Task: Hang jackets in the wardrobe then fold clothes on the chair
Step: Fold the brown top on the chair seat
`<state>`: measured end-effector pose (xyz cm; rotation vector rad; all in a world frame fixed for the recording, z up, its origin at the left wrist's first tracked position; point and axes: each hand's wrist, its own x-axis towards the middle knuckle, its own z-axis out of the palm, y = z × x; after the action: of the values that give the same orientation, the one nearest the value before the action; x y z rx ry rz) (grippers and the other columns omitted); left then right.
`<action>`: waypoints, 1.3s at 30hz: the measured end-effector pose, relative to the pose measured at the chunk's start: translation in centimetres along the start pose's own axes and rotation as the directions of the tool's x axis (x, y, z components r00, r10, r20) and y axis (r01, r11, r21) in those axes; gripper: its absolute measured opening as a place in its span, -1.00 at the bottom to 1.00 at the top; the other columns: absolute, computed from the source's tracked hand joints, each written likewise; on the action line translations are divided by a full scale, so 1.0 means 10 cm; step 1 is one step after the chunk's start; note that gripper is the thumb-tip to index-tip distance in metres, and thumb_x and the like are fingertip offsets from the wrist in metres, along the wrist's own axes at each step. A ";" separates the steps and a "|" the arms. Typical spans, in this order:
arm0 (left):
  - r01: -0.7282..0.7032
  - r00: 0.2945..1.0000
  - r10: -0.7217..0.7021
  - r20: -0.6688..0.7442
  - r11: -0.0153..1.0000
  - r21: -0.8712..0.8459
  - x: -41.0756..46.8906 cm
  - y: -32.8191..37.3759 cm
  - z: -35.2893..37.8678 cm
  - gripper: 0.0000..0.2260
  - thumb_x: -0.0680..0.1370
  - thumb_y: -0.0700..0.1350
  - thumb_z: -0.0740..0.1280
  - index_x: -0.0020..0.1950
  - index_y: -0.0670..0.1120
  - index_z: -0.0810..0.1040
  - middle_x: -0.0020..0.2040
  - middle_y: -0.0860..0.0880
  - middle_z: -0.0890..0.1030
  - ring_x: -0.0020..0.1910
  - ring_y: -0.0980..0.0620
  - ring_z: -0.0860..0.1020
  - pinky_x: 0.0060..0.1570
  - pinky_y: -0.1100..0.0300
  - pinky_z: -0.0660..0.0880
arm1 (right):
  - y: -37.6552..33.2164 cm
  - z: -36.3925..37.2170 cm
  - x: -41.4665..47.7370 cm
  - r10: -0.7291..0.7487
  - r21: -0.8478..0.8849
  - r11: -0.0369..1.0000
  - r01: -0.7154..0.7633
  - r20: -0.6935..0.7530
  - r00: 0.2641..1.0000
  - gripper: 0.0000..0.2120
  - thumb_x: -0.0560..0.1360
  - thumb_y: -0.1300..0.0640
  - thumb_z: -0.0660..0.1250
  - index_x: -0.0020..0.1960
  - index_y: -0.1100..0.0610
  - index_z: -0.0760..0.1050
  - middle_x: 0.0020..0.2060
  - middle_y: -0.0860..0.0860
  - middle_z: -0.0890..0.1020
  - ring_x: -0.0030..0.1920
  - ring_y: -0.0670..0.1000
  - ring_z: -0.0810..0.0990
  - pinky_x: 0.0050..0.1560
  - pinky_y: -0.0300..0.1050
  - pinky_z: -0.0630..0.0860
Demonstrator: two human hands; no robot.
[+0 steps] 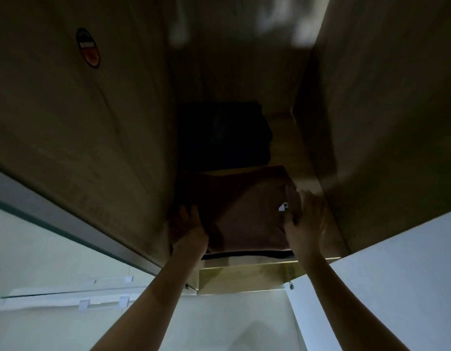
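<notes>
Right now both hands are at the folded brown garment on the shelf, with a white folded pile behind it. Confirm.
Wrong colour: the head view shows a black pile behind the brown garment, not white. Left hand and right hand are at it.

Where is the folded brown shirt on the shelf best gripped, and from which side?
By its left and right edges near the front, coming from the open front of the shelf. The shirt lies flat and folded, a dark stack blocks the back, and the wardrobe wall crowds its left.
</notes>
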<state>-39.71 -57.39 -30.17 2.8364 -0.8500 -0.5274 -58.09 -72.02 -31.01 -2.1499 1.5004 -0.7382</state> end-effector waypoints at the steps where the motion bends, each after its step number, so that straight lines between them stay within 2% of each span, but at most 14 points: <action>1: -0.065 0.997 0.064 -0.051 0.998 -0.026 0.05 0.02 0.00 -0.38 0.59 -0.02 0.19 0.54 -0.06 -0.07 0.52 -0.16 -0.02 0.48 -0.18 0.08 0.41 -0.02 0.13 | -0.06 0.05 0.06 -0.117 -0.047 0.992 0.119 0.051 0.992 -0.50 0.47 0.06 0.28 0.38 0.15 0.34 0.35 0.15 0.40 0.39 0.20 0.30 0.36 0.21 0.29; 3: -0.191 0.979 0.187 -0.075 0.981 -0.041 0.16 0.09 0.04 -0.45 0.63 0.06 0.08 0.55 0.00 -0.07 0.56 -0.06 -0.06 0.52 -0.10 -0.01 0.45 -0.01 0.07 | -0.21 0.15 0.18 -0.257 -0.158 0.946 0.283 0.169 0.952 -0.44 0.50 -0.08 0.08 0.45 0.09 0.27 0.45 0.12 0.29 0.48 0.20 0.16 0.45 0.26 0.05; 6: -0.327 0.942 0.329 -0.072 0.944 0.041 0.35 0.05 0.30 -0.43 0.59 0.24 -0.18 0.55 0.03 -0.08 0.57 -0.03 -0.11 0.54 -0.02 -0.17 0.49 -0.02 -0.17 | -0.15 0.38 0.15 -0.219 -0.326 0.871 0.367 0.412 0.884 -0.36 0.50 -0.22 -0.19 0.54 -0.05 0.01 0.54 0.00 0.00 0.53 0.12 -0.13 0.44 0.20 -0.24; 8: -0.348 0.927 0.353 -0.129 0.936 0.060 0.37 -0.04 0.44 -0.23 0.44 0.37 -0.44 0.55 0.03 -0.08 0.57 -0.03 -0.09 0.54 0.00 -0.17 0.48 0.02 -0.26 | 0.00 0.52 0.05 -0.228 -0.370 0.834 0.410 0.446 0.866 -0.33 0.48 -0.26 -0.28 0.53 -0.05 0.01 0.54 0.00 0.03 0.54 0.12 -0.08 0.46 0.18 -0.23; 10: -0.335 0.917 0.340 -0.210 0.940 0.061 0.39 -0.17 0.60 -0.14 0.36 0.39 -0.53 0.55 0.04 -0.07 0.57 0.00 -0.07 0.53 0.06 -0.17 0.48 0.04 -0.25 | 0.11 0.63 -0.02 -0.297 -0.386 0.812 0.438 0.374 0.879 -0.37 0.52 -0.23 -0.17 0.49 0.01 0.21 0.49 0.06 0.24 0.50 0.17 0.14 0.46 0.17 -0.11; 13: -0.311 0.930 0.315 -0.190 0.949 0.051 0.41 -0.19 0.61 -0.25 0.43 0.36 -0.41 0.55 0.05 -0.12 0.56 0.03 -0.13 0.51 0.12 -0.23 0.47 0.00 -0.28 | 0.14 0.70 0.00 -0.323 -0.398 0.801 0.447 0.340 0.883 -0.41 0.54 -0.20 -0.09 0.44 0.05 0.31 0.44 0.09 0.33 0.46 0.20 0.24 0.42 0.14 -0.10; 17: -0.235 0.965 0.242 -0.097 0.969 0.079 0.27 -0.15 0.54 -0.39 0.56 0.25 -0.23 0.54 0.00 -0.22 0.56 -0.02 -0.21 0.50 0.08 -0.30 0.44 -0.03 -0.34 | 0.06 0.56 -0.03 -0.259 -0.372 0.818 0.439 0.442 0.859 -0.26 0.45 -0.27 -0.29 0.52 0.04 0.12 0.52 0.09 0.13 0.52 0.19 0.02 0.45 0.13 -0.23; 21: -0.244 0.968 0.242 -0.062 0.970 -0.023 -0.08 -0.13 0.32 -0.44 0.62 0.18 -0.10 0.55 -0.02 -0.16 0.57 -0.06 -0.12 0.54 0.00 -0.15 0.50 0.03 -0.14 | -0.05 0.20 -0.23 -0.199 -0.287 0.879 0.380 0.503 0.841 -0.22 0.42 -0.27 -0.33 0.54 0.05 0.03 0.54 0.09 0.01 0.54 0.13 -0.10 0.48 0.09 -0.21; 25: -0.298 0.942 0.274 -0.197 0.948 -0.108 -0.51 0.02 -0.13 -0.47 0.62 0.12 -0.15 0.55 -0.06 0.04 0.55 -0.09 0.08 0.52 -0.05 0.08 0.46 0.09 0.09 | -0.25 -0.39 -0.49 -0.166 -0.238 0.923 0.301 0.459 0.873 -0.37 0.53 -0.17 -0.13 0.51 0.10 0.14 0.53 0.07 0.10 0.54 0.09 -0.01 0.48 0.12 -0.06; 29: -0.381 0.904 0.346 -0.252 0.918 -0.108 -0.89 0.17 -0.46 -0.54 0.66 0.03 -0.05 0.55 -0.07 0.06 0.55 -0.09 0.11 0.52 -0.03 0.11 0.45 0.11 0.08 | -0.45 -0.93 -0.67 -0.228 -0.213 0.918 0.334 0.404 0.886 -0.46 0.58 -0.09 -0.01 0.49 0.14 0.21 0.45 0.15 0.29 0.46 0.18 0.24 0.43 0.16 0.16; 33: -0.493 0.843 0.438 -0.312 0.861 -0.126 -1.48 0.32 -0.95 -0.54 0.66 0.03 -0.07 0.54 -0.08 0.08 0.54 -0.08 0.12 0.52 0.00 0.08 0.48 0.10 0.07 | -0.67 -1.70 -0.89 -0.206 -0.133 0.960 0.249 0.274 0.940 -0.23 0.57 -0.25 -0.24 0.32 0.28 0.43 0.27 0.28 0.50 0.28 0.31 0.47 0.23 0.33 0.40; 35: -0.556 0.806 0.496 -0.323 0.822 -0.124 -1.73 0.37 -1.18 -0.54 0.66 0.04 -0.08 0.54 -0.07 0.08 0.55 -0.06 0.11 0.52 0.02 0.08 0.47 0.10 0.08 | -0.75 -2.01 -0.98 -0.249 -0.095 0.957 0.275 0.219 0.943 -0.17 0.55 -0.29 -0.28 0.28 0.31 0.45 0.27 0.27 0.49 0.28 0.31 0.47 0.24 0.13 0.47; 37: -0.602 0.779 0.545 -0.311 0.788 -0.127 -1.98 0.41 -1.41 -0.54 0.66 0.05 -0.10 0.54 -0.05 0.05 0.55 -0.04 0.07 0.53 0.03 0.04 0.48 0.12 0.06 | -0.84 -2.33 -1.11 -0.275 -0.118 0.949 0.292 0.140 0.951 -0.21 0.53 -0.30 -0.24 0.32 0.28 0.39 0.42 0.15 0.34 0.43 0.18 0.30 0.41 -0.23 0.25; 39: -0.635 0.759 0.576 -0.304 0.757 -0.152 -2.23 0.41 -1.63 -0.54 0.66 0.06 -0.11 0.55 -0.05 0.05 0.56 -0.02 0.06 0.53 0.05 0.02 0.47 0.13 0.06 | -1.00 -2.63 -1.39 -0.305 -0.125 0.942 0.312 0.074 0.950 -0.27 0.56 -0.28 -0.22 0.37 0.22 0.32 0.47 0.09 0.26 0.49 0.11 0.19 0.49 -0.01 0.09</action>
<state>-53.15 -47.97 -7.60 2.1445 -1.4529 -0.1694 -71.39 -56.50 -7.21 -2.5238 1.2310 -0.6894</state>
